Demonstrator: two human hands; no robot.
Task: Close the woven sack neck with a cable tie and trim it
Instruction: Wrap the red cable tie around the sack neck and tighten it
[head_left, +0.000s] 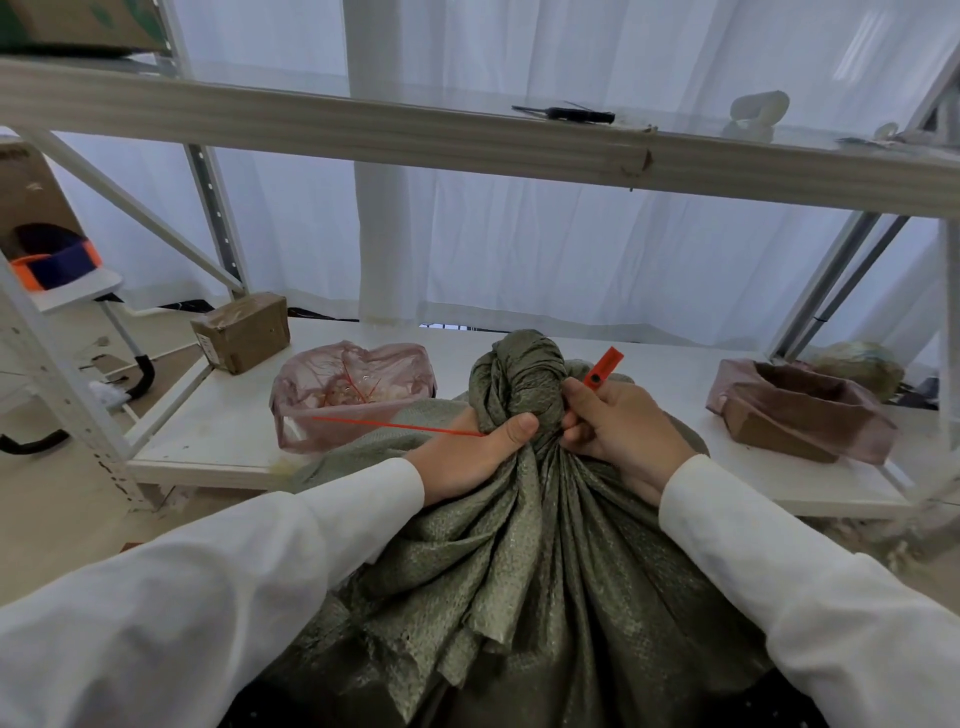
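A grey-green woven sack (524, 561) fills the lower middle, its neck bunched into a twisted knob (517, 379). My left hand (470, 454) grips the neck from the left, thumb across the gather. A thin red cable tie (395, 427) sticks out leftwards from under that hand. My right hand (618, 426) pinches the tie's flat red tag end (602, 368) at the right side of the neck. How far the tie runs round the neck is hidden by both hands.
A pink plastic bag (353, 389) holding several red ties lies on the white shelf (218, 436) to the left, behind it a cardboard box (241, 332). A bag-lined box (800, 410) sits right. A black tool (566, 113) rests on the upper shelf (363, 124).
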